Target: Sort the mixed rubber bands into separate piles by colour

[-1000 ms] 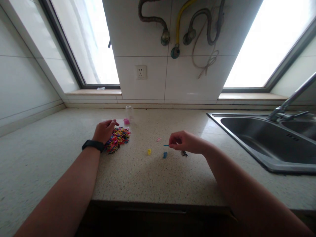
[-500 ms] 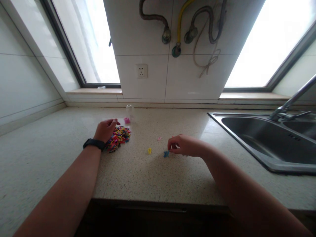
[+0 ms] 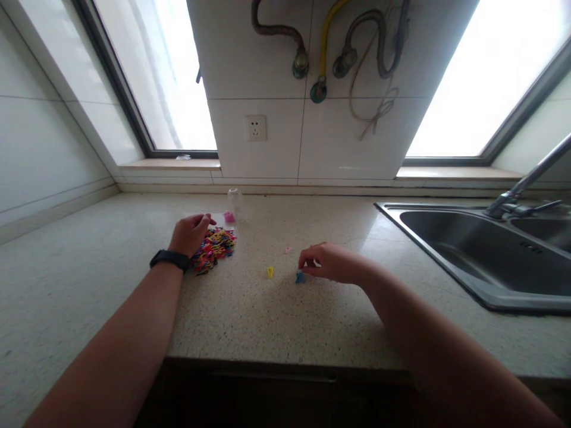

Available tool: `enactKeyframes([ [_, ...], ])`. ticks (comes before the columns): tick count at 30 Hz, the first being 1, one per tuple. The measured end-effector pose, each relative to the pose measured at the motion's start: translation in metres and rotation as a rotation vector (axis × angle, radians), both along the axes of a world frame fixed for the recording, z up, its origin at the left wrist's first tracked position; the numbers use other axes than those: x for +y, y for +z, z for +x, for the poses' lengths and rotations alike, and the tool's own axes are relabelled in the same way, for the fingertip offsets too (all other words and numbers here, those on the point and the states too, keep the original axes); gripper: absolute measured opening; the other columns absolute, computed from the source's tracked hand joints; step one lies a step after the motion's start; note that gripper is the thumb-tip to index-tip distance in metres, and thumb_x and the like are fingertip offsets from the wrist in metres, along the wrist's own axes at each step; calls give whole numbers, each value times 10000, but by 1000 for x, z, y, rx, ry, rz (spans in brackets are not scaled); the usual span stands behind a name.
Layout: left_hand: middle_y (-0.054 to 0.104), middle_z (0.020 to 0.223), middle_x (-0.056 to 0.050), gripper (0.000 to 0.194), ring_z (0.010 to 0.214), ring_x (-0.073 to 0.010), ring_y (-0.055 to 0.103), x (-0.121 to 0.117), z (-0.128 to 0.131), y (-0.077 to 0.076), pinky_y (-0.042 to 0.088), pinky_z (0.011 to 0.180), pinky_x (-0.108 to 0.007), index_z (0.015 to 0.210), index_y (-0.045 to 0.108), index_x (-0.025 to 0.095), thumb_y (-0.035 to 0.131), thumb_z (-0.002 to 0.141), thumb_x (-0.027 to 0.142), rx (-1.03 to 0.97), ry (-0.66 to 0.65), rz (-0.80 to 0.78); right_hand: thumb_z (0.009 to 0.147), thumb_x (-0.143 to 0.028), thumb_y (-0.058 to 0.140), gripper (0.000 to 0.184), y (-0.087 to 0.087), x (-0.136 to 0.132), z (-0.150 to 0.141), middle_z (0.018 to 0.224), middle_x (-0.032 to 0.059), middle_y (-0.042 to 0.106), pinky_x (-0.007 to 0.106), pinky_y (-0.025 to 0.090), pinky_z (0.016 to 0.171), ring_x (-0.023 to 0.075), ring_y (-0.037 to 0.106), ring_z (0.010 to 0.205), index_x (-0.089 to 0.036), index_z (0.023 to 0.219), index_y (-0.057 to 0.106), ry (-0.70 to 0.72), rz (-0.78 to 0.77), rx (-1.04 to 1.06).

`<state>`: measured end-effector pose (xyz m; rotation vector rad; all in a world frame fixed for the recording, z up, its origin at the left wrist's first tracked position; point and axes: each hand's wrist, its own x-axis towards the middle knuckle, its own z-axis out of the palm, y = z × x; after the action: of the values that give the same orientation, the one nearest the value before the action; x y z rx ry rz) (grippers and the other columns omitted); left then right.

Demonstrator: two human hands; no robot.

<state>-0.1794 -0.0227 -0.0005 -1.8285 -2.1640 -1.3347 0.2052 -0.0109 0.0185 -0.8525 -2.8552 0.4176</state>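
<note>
A heap of small, thin rubber bands (image 3: 218, 242) in many colours lies on the left part of the countertop. Against its upper left side rests my left hand (image 3: 190, 233), fingers curled together and wearing a black wristband; what they hold, if anything, is hidden. My right hand (image 3: 328, 261) is in a pinch, its fingertips right at a little cluster of blue bands (image 3: 300, 277). Whether a band sits between those fingertips is too small to tell. Left of the blue cluster lie yellow bands (image 3: 270, 271), and a pale pink bit (image 3: 288, 250) is farther back.
Behind the heap stand a clear plastic container (image 3: 234, 202) and a small pink object (image 3: 229, 217). A steel sink (image 3: 450, 285) with a faucet (image 3: 513, 199) is set into the counter at right. The tiled wall carries a socket (image 3: 256, 128) and hoses.
My right hand has shifted slightly left, and its fingertips are now over the blue cluster instead of at its right edge. My left hand stays in place.
</note>
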Motion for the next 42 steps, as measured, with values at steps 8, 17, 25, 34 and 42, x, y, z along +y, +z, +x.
enactKeyframes([
  [8,523,485,7,446,518,-154,489,0,-3,0,331,513,-252,825,763,154,446,858,466,-7,25,21,896,-242,537,180,0,2,2,813,26,694,252,386,645,128,585,680,-213,979,694,-42,-1,56],
  [17,527,508,11,488,519,-144,480,-1,1,3,329,521,-246,851,752,146,432,879,514,-9,-82,-26,901,-295,536,174,13,15,25,805,6,692,258,360,631,121,575,665,-234,975,681,-203,198,112],
  [25,729,769,-34,413,694,-178,608,-3,0,4,400,623,-254,921,775,207,541,828,534,163,-324,-294,875,-280,539,174,10,28,39,782,14,699,275,353,620,137,579,649,-233,934,695,-309,227,73],
  [34,750,799,-41,282,678,-186,628,-7,5,5,436,692,-282,935,787,263,639,771,438,195,-361,-396,868,-286,542,170,6,35,44,776,13,697,272,347,616,138,578,640,-241,921,697,-309,224,68],
  [42,707,726,-32,271,639,-161,591,-5,3,-1,405,602,-254,903,771,224,645,774,426,221,-362,-362,855,-281,558,171,-3,46,55,781,17,699,267,354,608,131,567,625,-226,918,706,-332,207,80],
])
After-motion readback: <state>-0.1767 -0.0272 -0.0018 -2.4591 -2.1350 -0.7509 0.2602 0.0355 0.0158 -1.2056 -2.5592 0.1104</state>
